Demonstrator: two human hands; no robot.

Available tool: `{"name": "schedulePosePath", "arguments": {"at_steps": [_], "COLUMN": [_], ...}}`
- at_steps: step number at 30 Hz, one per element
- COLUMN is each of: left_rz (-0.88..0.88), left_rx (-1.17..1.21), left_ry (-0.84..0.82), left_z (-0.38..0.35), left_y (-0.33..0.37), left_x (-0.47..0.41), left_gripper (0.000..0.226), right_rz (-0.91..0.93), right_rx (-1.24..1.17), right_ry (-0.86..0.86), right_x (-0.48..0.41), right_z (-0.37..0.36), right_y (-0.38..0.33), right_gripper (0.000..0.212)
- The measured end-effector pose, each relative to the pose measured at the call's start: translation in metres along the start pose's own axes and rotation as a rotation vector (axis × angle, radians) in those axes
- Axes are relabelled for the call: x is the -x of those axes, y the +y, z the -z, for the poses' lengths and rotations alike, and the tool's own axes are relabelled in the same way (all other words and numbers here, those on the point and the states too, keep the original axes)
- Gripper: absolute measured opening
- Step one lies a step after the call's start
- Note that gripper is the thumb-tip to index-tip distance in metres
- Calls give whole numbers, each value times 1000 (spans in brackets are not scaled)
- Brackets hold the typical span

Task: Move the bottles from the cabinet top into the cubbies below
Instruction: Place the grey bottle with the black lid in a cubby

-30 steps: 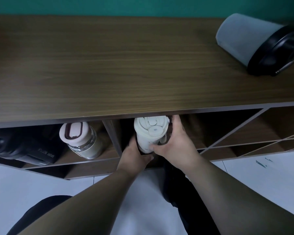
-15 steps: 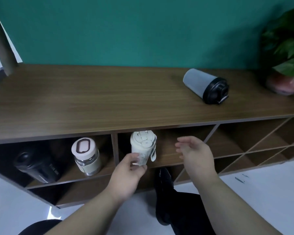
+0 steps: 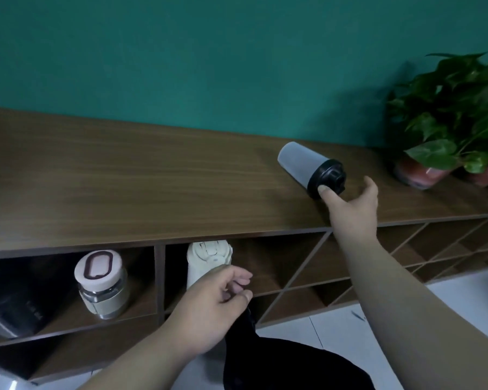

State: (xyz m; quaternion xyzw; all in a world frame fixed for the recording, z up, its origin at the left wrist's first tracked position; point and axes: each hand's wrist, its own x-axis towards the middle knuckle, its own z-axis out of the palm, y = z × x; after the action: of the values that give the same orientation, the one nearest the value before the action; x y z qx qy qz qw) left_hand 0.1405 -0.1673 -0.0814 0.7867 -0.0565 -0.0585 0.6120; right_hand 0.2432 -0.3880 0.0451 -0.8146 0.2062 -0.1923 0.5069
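Note:
A grey bottle with a black lid (image 3: 304, 164) lies on its side on the wooden cabinet top (image 3: 124, 178). My right hand (image 3: 349, 204) is spread open at its lid, the thumb touching the lid's rim, nothing held. A cream white bottle (image 3: 206, 257) stands in the middle cubby. My left hand (image 3: 212, 305) hangs just in front of it with fingers loosely curled and empty. In the left cubby stand a glass bottle with a pink-white lid (image 3: 102, 282) and a black bottle (image 3: 9, 302), partly in shadow.
A potted green plant (image 3: 451, 119) in a red pot stands at the right end of the cabinet top, close to the grey bottle. Diagonal cubbies (image 3: 307, 277) lie to the right of the middle one. A green wall rises behind; white floor tiles lie below.
My left hand has let go of the cream bottle, which now stands in the middle cubby. My right hand rose from the cubby to the grey bottle's lid on top.

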Motion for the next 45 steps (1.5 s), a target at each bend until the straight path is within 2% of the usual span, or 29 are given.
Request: {"name": "schedulePosePath", "arguments": {"at_steps": [3,6,10,13,20,22,24,29,32,35,37,39,43,45], "left_rz": [-24,-35,-33,-16,39,82,137,125,113,142,177,200,254,268], "left_rx": [-24,-38,-49,-60,-36,-52,-54,-222,-283,-248,-222,-161,-122,-107], "left_ry": [21,29,4,-1,14,-49,-152,-272,-275,-215,-159,-102,-28,15], "left_z": [1,2,2,2,4,3,1,-24,-42,-58,-67,-75,-90,-98], "left_y": [-3,-10,-14,-14,-15,-21,-26,-36,-46,-62,-73,-84,-96,-103], "left_x": [-8,-13,-11,-8,4,5,7,1,-12,-26,-36,-45,-63,-73], "left_gripper": [26,24,18,23,29,32,50,109,120,107,94,90,99,99], "right_rz": [-52,-78,-46,-11,153,176,227,431,520,588,549,439,58,27], "right_rx": [-9,-17,10,-3,-100,-108,-18,343,430,470,423,347,168,170], "right_ry": [-10,-3,5,-12,-427,-510,-588,-839,-948,-957,-933,-870,-667,-624], "right_x": [-29,-48,-54,-39,51,62,64,61,61,58,55,54,51,44], "right_z": [-18,-34,-46,-41,39,66,82,62,34,16,7,-3,-27,-37], "right_y": [-6,-7,-5,-3,24,39,55,83,97,108,120,133,154,162], "right_gripper": [112,114,98,88,73,77,83,87,85,82,86,99,128,127]}}
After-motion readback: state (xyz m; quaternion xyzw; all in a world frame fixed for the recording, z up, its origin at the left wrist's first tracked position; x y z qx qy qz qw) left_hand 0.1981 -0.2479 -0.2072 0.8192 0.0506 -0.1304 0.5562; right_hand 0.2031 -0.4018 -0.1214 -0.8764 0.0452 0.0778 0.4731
